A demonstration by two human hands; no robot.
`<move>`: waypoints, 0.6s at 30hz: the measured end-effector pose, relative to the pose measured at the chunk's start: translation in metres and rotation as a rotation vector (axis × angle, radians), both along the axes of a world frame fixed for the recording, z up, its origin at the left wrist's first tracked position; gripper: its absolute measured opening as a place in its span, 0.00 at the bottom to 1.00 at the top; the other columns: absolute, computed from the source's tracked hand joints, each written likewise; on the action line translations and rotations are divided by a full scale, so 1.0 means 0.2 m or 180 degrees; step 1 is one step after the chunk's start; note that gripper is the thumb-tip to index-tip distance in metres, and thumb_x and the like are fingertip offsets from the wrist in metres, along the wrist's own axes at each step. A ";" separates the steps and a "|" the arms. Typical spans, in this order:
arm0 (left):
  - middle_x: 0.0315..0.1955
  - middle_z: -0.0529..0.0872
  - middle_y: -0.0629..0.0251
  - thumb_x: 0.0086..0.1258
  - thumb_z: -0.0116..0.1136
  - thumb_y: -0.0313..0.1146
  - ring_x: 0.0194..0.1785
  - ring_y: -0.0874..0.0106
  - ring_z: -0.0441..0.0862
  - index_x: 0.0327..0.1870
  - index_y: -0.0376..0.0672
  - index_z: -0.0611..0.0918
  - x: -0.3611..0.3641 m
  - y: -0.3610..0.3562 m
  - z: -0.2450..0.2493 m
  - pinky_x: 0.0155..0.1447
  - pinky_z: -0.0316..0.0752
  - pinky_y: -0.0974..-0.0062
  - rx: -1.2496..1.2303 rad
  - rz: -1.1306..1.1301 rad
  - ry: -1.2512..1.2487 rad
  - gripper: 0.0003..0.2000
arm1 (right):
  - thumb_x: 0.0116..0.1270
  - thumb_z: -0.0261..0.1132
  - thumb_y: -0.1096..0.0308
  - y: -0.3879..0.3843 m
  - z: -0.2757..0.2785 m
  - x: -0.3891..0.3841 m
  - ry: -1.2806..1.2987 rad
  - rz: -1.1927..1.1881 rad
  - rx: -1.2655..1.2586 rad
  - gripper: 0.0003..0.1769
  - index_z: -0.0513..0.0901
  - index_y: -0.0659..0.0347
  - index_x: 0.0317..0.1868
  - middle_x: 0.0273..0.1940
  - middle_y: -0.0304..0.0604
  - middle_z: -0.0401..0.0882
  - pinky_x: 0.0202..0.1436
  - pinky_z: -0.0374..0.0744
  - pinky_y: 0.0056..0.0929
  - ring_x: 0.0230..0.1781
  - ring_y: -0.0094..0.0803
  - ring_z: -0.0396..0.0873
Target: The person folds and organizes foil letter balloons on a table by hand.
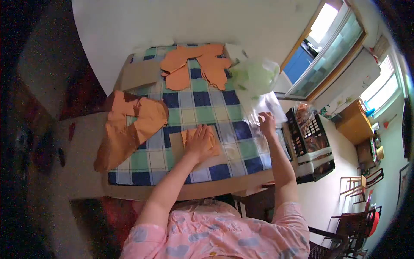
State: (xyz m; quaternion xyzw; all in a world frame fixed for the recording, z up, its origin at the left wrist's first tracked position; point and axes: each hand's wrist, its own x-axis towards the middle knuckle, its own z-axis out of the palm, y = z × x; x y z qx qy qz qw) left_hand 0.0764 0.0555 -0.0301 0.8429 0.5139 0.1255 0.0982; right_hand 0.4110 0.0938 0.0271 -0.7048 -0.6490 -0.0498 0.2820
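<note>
My left hand [198, 144] lies flat with its fingers spread on a folded orange piece [214, 146], which looks like cloth. Under that piece, a tan cardboard rectangle [176, 144] shows at the left. At the table's right side my right hand [267, 123] has its fingers curled in a pinch at the edge of a clear plastic bag [264, 107]. Further orange pieces are spread out: one [144, 118] at the left edge, another [177, 64] at the back, and one more [214, 69] beside it.
A checked cloth [185, 106] covers the table. Another cardboard sheet [140, 74] lies back left, and a pale green plastic bag [256, 75] back right. A black crate [308, 138] with wrapped items stands right of the table. Chairs [360, 185] are farther right.
</note>
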 end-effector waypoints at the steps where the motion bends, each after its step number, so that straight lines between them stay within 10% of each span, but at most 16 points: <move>1: 0.72 0.51 0.60 0.58 0.51 0.61 0.76 0.64 0.43 0.72 0.41 0.53 -0.01 -0.02 0.06 0.72 0.33 0.43 -0.0030 -0.0023 0.0017 0.45 | 0.58 0.65 0.63 0.06 -0.02 0.05 -0.0078 -0.0374 -0.0083 0.12 0.83 0.54 0.42 0.45 0.47 0.79 0.52 0.73 0.39 0.47 0.46 0.75; 8: 0.72 0.52 0.59 0.58 0.51 0.62 0.76 0.64 0.43 0.72 0.41 0.53 -0.02 -0.02 0.02 0.72 0.35 0.41 0.0148 -0.0068 -0.0277 0.46 | 0.56 0.67 0.55 0.27 -0.11 0.27 0.0849 -0.0884 -0.0734 0.14 0.83 0.54 0.38 0.35 0.46 0.82 0.47 0.75 0.39 0.40 0.44 0.78; 18: 0.71 0.55 0.57 0.59 0.52 0.59 0.75 0.63 0.46 0.71 0.37 0.54 -0.05 -0.07 0.21 0.72 0.40 0.44 -0.0057 -0.0047 -0.0238 0.45 | 0.63 0.57 0.79 -0.12 0.24 -0.20 0.0394 -0.0083 0.1264 0.06 0.80 0.63 0.38 0.35 0.49 0.80 0.41 0.75 0.34 0.36 0.43 0.78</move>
